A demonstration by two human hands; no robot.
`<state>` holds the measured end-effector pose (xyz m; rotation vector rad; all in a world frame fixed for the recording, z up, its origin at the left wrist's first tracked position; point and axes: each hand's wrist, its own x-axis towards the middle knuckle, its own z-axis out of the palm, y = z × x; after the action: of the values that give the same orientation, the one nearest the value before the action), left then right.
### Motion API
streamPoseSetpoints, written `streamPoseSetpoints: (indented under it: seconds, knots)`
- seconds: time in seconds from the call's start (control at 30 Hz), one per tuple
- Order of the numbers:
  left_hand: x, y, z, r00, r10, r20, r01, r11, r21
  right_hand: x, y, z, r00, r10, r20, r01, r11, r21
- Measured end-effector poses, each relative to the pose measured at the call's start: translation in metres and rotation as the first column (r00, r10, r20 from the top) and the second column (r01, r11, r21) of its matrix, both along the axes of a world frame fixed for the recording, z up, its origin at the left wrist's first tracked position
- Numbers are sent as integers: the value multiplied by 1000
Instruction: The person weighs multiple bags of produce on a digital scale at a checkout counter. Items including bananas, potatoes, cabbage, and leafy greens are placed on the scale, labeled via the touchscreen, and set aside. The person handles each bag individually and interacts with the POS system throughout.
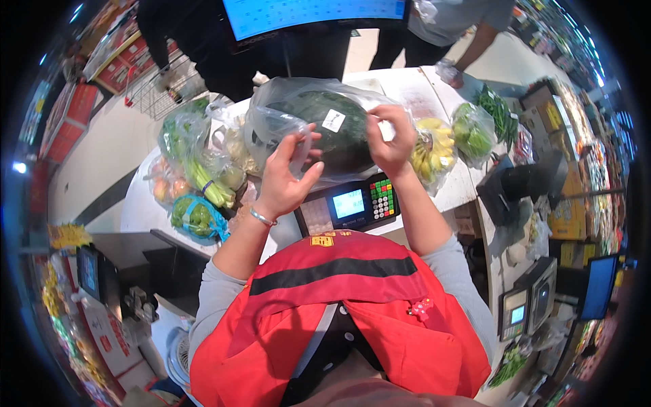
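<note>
A large dark green watermelon [338, 147] with a white label [333, 120] lies on the scale, partly inside a clear plastic bag [269, 119]. My left hand [291, 185], wearing a silver bangle [263, 217], is at the melon's near left side. Its thumb and fingers are apart, and film from the bag hangs over the fingertips. At the melon's right end my right hand [396, 136] is curled with thumb against fingers, on the bag's edge; the fingertips are partly hidden. The scale's display and keypad panel [351, 203] faces me below the melon.
Bagged leafy vegetables [203, 168], a blue-netted green vegetable [196, 216] and fruit are on the left. Bagged bananas [432, 145] and cabbage [473, 132] sit right, beside a black stand device [519, 183]. A monitor [315, 18] overhangs the far edge; two people stand beyond.
</note>
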<state>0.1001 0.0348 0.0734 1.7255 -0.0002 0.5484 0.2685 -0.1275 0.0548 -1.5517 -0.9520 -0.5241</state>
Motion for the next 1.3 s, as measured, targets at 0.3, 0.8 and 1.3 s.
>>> streamPoseSetpoints:
  seconds: [0.3, 0.8, 1.3]
  knots:
    - [87, -45, -1, 956, -218, -196, 258, 944, 206, -18, -70, -54, 861, 285, -421, -394, 898, -197]
    - [71, -77, 37, 938, -175, -300, 64, 936, -347, 92, -188, -237, -324, 677, -660, 529, 708, 467]
    - [135, -120, 128, 975, 156, -159, -213, 863, -459, 320, -136, -232, -205, 673, -711, 420, 716, 557]
